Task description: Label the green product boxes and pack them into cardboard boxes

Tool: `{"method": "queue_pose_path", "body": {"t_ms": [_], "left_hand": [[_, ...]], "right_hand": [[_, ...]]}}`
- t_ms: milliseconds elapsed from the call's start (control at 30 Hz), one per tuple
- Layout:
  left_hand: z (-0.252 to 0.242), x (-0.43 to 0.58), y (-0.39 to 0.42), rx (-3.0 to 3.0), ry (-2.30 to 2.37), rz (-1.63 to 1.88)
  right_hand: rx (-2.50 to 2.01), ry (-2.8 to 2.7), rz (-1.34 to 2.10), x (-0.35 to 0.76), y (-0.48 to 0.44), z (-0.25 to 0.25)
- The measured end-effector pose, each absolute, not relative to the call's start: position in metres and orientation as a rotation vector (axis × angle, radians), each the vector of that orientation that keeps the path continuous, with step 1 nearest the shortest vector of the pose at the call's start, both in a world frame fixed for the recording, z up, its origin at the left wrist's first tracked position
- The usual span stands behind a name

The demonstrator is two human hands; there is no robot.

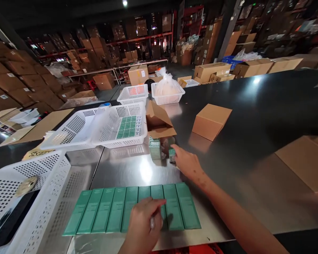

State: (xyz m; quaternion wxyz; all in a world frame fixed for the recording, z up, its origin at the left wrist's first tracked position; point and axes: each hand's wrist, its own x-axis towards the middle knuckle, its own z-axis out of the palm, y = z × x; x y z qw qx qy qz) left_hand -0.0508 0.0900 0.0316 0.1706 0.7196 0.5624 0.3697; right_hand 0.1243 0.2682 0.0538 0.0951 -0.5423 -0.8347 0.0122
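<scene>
Several long green boxes lie side by side in a row on the metal table before me. Above the right half of that row is my left hand, its fingers curled and the index finger stretched across the boxes. Something pale shows among its fingers, too small to name. My right hand reaches forward, fingers closed at the side of a small green box. Left of it stands a clear-wrapped green pack, in front of an open brown carton tipped toward me.
A white basket with small green-and-white boxes stands beyond the row, beside another white basket. At the near left, a white basket holds a tape roll and a dark flat object. Brown cartons sit at the right.
</scene>
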Motion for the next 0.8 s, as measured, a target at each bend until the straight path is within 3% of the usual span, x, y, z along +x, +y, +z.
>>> {"method": "queue_pose_path", "body": {"t_ms": [200,500,700,800], "left_hand": [[0.043,-0.036,0.113,1.744,1.590,1.036],[0.043,-0.028,0.112,1.518,1.497,1.089],[0.049,-0.035,0.138,0.590,1.144,1.373],[0.062,-0.011,0.153,0.443,0.985,1.450]], "right_hand": [[-1.777,-2.374,0.099,0.136,0.268,0.055],[-1.764,-2.203,0.524,0.125,0.288,0.045],[-1.005,-1.842,1.132,0.175,0.198,0.035],[-0.943,-1.703,1.126,0.168,0.153,0.019]]}}
